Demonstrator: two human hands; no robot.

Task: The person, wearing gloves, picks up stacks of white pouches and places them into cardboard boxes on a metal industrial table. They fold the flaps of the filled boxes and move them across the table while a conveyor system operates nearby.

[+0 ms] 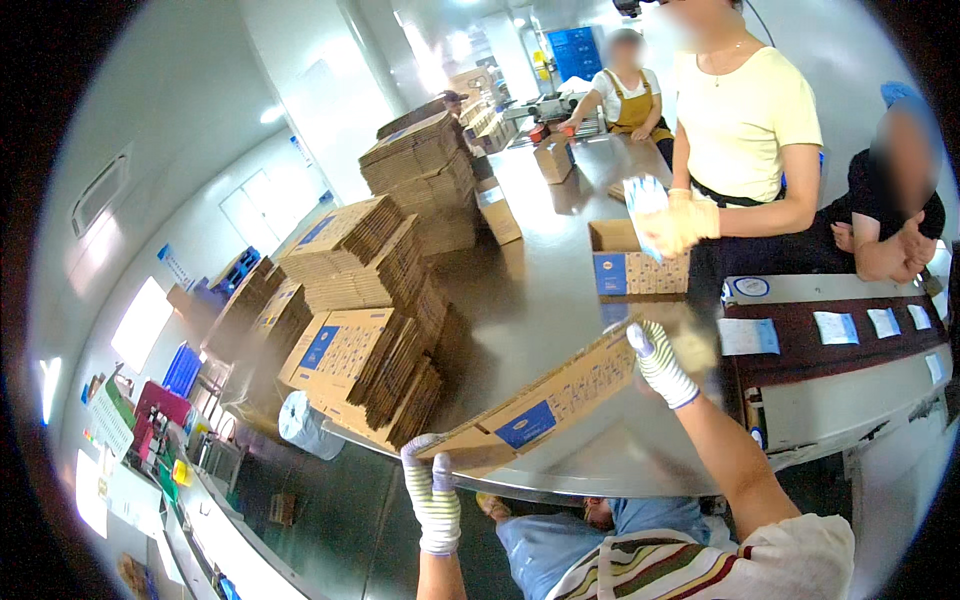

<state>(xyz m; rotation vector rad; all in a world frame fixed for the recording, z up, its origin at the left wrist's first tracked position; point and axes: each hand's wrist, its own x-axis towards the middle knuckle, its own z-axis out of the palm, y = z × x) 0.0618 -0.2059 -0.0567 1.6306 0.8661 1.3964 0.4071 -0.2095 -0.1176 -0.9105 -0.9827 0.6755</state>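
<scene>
A flattened cardboard box (pixel 580 392), brown with a blue printed patch, is stretched between my two gloved hands above the near edge of the metal table. My left hand (pixel 434 500), in a striped glove, grips its left end with the thumb in front. At the box's upper right end, my right hand (pixel 662 365) in a matching glove holds the other edge. Beyond it stands an open cardboard box (pixel 640 274) with a blue front panel. A person in a yellow top holds several blue-and-white packets (pixel 647 215) over that box.
Tall stacks of flattened boxes (pixel 350 350) line the table's left side. The metal table (pixel 540 270) runs away from me. To the right, a dark conveyor belt (pixel 800 370) carries several packets (pixel 836 327), with a seated person beside it. Another person works at the far end.
</scene>
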